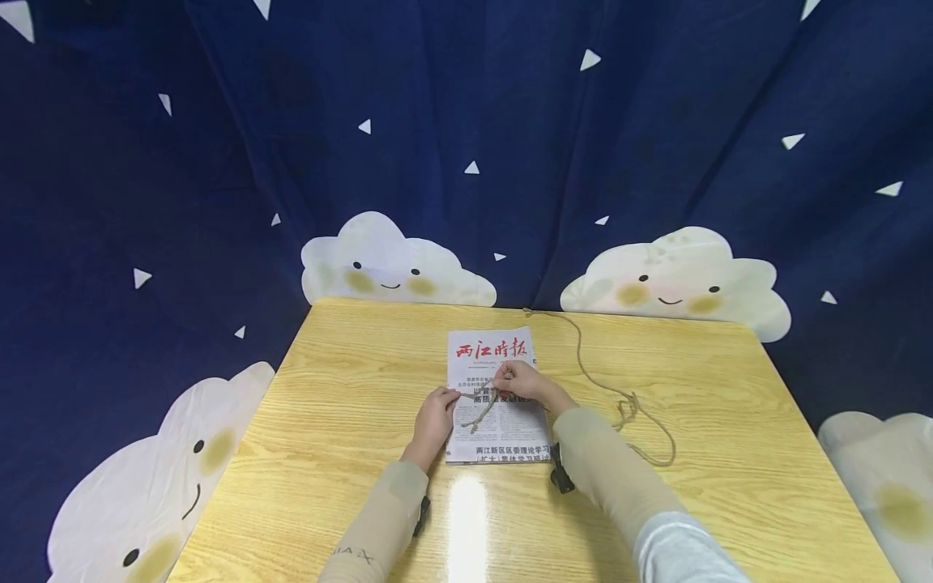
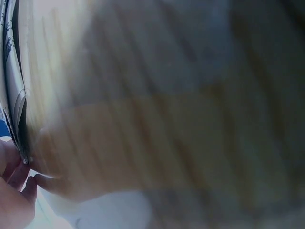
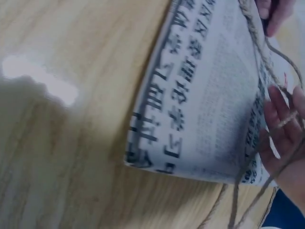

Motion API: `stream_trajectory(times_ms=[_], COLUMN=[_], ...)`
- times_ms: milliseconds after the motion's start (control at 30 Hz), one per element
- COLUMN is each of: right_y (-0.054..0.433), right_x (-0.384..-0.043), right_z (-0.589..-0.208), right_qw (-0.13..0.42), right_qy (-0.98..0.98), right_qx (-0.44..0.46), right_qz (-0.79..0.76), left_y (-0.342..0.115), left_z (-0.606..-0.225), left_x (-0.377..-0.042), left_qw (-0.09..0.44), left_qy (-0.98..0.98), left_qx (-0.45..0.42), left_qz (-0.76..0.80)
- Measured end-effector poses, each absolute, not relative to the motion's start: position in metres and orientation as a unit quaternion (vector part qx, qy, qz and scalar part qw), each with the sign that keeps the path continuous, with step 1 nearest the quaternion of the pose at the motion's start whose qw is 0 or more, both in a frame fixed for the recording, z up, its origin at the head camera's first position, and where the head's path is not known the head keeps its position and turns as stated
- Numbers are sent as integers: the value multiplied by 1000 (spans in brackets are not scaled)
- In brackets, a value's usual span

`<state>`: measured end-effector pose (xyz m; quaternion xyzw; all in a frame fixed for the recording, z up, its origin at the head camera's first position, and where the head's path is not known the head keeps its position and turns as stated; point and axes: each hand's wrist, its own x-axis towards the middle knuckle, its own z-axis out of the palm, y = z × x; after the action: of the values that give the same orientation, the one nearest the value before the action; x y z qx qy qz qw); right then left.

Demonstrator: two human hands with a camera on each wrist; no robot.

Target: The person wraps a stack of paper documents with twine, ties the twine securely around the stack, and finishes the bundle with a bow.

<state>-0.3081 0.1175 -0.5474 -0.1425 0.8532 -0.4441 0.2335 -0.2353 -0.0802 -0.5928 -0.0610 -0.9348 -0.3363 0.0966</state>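
A folded newspaper (image 1: 499, 441) lies on the wooden table, with brown twine (image 1: 477, 419) across its front page. My left hand (image 1: 434, 421) is at the paper's left edge, its fingertips pinching the twine where it reaches that side. In the left wrist view, fingers (image 2: 16, 176) touch the edge of the folded sheets. Over the page, my right hand (image 1: 523, 382) pinches the twine between thumb and fingers. Strands also run across the right palm (image 3: 283, 138) in the right wrist view. A short knotted end points toward the paper's lower left.
Loose twine (image 1: 632, 401) trails over the table (image 1: 729, 453) to the right, tangled in one place, and reaches the back edge. Behind the table hangs a dark blue curtain (image 1: 437, 73) with clouds and white triangles. Glare lies on the wood in front of the newspaper.
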Motion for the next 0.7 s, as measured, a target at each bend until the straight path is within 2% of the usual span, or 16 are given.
stream_trajectory(times_ms=[100, 267, 533, 700], right_y=[117, 122, 161, 198], right_x=[-305, -305, -311, -308], right_z=[-549, -548, -520, -516], right_qw=[187, 146, 17, -23], right_qy=[888, 907, 902, 910], right_qx=[-179, -216, -179, -143], right_qz=[-381, -331, -392, -388], left_y=[-80, -81, -81, -80], left_z=[-593, -593, -590, -587], left_x=[-235, -236, -237, -237], left_qw=[96, 93, 78, 68], left_qy=[-934, -935, -939, -945], left_qx=[-62, -62, -61, -65], left_qz=[-338, -336, -328, -312])
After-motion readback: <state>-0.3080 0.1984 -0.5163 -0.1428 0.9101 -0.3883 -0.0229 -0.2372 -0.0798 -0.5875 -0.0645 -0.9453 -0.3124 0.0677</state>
